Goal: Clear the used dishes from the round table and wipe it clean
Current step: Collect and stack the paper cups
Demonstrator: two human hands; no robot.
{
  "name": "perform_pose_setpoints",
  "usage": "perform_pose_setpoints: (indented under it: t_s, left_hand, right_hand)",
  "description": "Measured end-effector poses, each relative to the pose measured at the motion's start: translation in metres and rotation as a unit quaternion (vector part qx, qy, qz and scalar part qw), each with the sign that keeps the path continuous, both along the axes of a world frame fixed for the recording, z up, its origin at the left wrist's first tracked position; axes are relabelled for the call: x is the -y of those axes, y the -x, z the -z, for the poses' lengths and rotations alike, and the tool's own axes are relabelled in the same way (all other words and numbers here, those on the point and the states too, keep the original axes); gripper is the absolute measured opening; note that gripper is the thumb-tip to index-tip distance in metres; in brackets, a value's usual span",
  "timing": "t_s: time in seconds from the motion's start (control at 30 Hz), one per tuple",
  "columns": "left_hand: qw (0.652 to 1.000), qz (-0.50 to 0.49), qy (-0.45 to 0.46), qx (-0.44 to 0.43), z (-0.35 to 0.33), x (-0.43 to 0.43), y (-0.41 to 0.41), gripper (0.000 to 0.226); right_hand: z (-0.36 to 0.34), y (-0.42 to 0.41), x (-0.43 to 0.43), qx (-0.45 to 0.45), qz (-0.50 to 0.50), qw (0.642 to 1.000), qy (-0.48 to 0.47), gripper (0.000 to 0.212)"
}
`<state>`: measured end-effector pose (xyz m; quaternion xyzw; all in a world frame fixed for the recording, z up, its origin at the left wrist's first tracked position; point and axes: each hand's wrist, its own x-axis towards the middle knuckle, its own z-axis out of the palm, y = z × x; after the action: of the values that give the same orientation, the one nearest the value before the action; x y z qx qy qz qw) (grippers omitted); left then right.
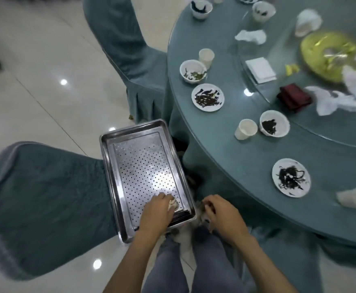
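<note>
readying the steel tray (109,166) before clearing; no dish is in it yet.
left hand (158,210) curls over a pale wad (173,204) in the tray's near right corner; right hand (221,212) hangs just right of the tray, fingers curled, contents unclear. used dishes sit on the round table (236,149) right of the tray; the next move likely means reaching right for the scrap-strewn plate (291,177).
</note>
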<state>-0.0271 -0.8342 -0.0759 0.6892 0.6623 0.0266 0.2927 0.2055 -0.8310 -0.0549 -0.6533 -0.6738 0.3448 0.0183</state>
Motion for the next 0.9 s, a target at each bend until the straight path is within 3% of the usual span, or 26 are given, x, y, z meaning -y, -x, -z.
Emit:
perform_pose_setpoints:
  t_s: [0.33,0.53,0.9]
  left_hand:
    - [0.975,0.187,-0.11,-0.042,-0.089,-0.009,-0.036,0.019]
    - [0.946,0.276,-0.167,-0.011,-0.119,-0.038,-0.091,0.019]
    - [0.891,0.415,-0.179,-0.052,-0.126,-0.076,-0.199,0.014]
  right_hand:
    - [-0.111,-0.052,0.026,0.047,0.11,0.977,-0.179,0.014]
    - [-0.136,-0.093,0.047,0.073,0.201,0.957,-0.194,0.012]
    - [-0.119,-0.201,0.078,0.101,0.336,0.922,-0.163,0.015]
